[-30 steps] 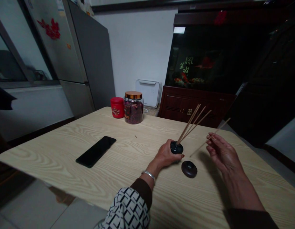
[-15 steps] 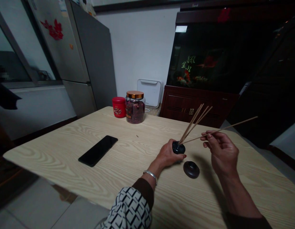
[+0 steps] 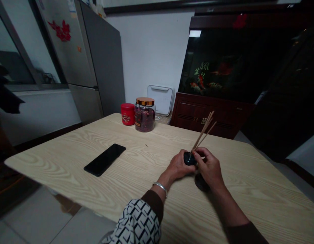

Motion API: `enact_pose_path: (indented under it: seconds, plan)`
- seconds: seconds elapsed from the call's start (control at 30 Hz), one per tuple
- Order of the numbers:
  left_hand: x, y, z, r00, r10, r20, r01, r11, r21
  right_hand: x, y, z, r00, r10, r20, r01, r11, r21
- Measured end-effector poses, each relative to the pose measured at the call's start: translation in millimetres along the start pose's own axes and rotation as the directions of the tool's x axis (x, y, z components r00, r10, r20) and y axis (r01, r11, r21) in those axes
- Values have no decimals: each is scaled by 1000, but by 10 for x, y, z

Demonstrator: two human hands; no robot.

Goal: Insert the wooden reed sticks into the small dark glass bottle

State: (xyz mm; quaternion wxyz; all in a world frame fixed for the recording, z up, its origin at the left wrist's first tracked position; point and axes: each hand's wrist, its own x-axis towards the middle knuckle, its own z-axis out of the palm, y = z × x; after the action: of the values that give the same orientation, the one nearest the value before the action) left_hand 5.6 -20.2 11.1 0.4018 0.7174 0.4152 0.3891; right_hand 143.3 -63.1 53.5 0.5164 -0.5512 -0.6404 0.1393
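My left hand (image 3: pixel 178 165) is wrapped round a small glossy dark pot (image 3: pixel 189 158) on the table. Several thin brown sticks (image 3: pixel 203 131), like incense sticks or diffuser reeds, stand in its mouth, leaning up and to the right. At the rim, my right hand (image 3: pixel 209 166) pinches low on a stick; its fingers cover the lower end, so how deep it sits is hidden. Beneath the right hand lies a round dark lid (image 3: pixel 201 183), partly covered by that hand.
A black phone (image 3: pixel 105 160) lies flat on the wooden table (image 3: pixel 136 183). At the far edge stand a red canister (image 3: pixel 127 114) and a glass jar (image 3: pixel 145 117) with a copper-coloured lid. A tiny dark scrap (image 3: pixel 146 145) lies mid-table. Behind are a fridge (image 3: pixel 106 61) and a fish tank (image 3: pixel 223 57).
My right hand has moved left and down to the pot's mouth. The stick it held out to the right no longer sticks out that way. My left hand keeps its hold.
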Motion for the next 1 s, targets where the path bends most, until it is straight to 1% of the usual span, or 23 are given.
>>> enact_pose_path:
  seconds: [0.07, 0.1, 0.17, 0.27, 0.3, 0.37, 0.43, 0.63, 0.8, 0.9, 1.0]
  plan:
    - [-10, 2, 0, 1000, -12, 2, 12, 1000, 10, -9, 50, -28, 999, 26, -26, -27, 997, -67]
    - [-14, -3, -1, 1000, -15, 3, 15, 1000, 8, -15, 81, -43, 999, 46, -22, -48, 994, -97]
    - [-14, -28, -5, 1000, 16, 19, -16, 999, -31, -32, 145, -59, 996, 77, 52, -68, 986, -151]
    - [2, -98, -18, 993, 106, 54, -98, 986, -132, -56, 215, -45, 974, 82, 210, -39, 979, -201]
    - [9, -120, -25, 991, 117, 65, -106, 982, -155, -54, 230, -35, 967, 83, 243, -33, 978, -204]
    - [21, -151, -40, 991, 110, 76, -96, 981, -169, -22, 261, -14, 959, 94, 268, -40, 979, -199]
    - [27, -158, -54, 993, 99, 66, -87, 983, -164, 58, 309, 5, 960, 98, 263, -47, 980, -192]
    - [21, -139, -54, 999, 22, -44, -27, 994, -104, 477, 549, 86, 970, 84, 229, -35, 977, -211]
    - [49, -194, -20, 992, 30, -119, -42, 994, -99, 783, 699, 192, 973, 59, 224, -15, 981, -193]
    - [60, -205, -15, 989, 30, -145, -47, 993, -112, 837, 739, 225, 973, 69, 218, -26, 980, -195]
    - [42, -189, -31, 987, 12, -160, -33, 991, -131, 700, 728, 181, 984, 89, 152, -57, 977, -204]
